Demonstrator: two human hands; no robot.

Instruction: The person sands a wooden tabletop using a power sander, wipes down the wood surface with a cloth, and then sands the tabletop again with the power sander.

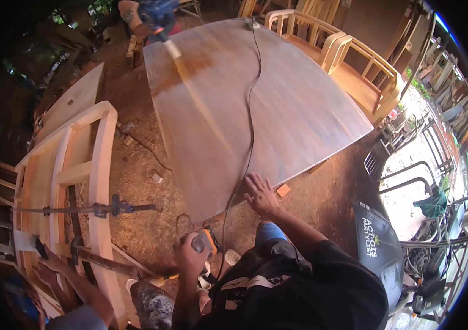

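Power tool point(206, 241) sits gripped in the left hand point(188, 254), lower center of frame. The right hand point(262, 196) rests spread on the desk point(297, 118) beside a cord point(250, 118).

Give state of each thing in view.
Left hand: closed around power tool
Right hand: open, at board edge
Power tool: held; on/off unclear
Board: flat, unevenly coloured
Cord: draped across board
Clamp: across wooden frame; tightness unclear
Blue tool: held by another person, blurred
Wooden chair: upright, nobody seated
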